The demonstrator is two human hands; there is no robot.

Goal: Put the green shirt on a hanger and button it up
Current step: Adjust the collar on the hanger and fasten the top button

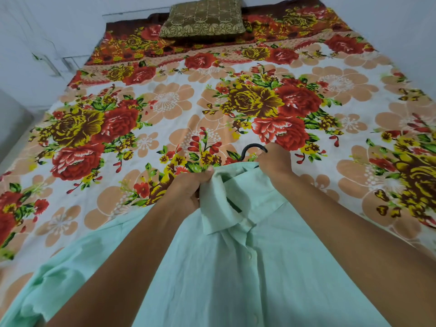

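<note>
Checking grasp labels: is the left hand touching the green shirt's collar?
Touching. The head view shows the left hand closed on the collar of the green shirt, fabric bunched against its fingers with no gap.

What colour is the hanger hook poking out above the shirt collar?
Black; the hanger hook shows clearly in the head view.

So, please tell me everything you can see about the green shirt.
The green shirt is pale mint, of thin woven cloth. It lies front up on the flowered bedsheet, collar away from the person. Small pale buttons run down the front; whether they are fastened is unclear. The left hand grips the collar's left side, and the right hand holds the neck by the black hanger hook. One sleeve spreads to the left.
</note>
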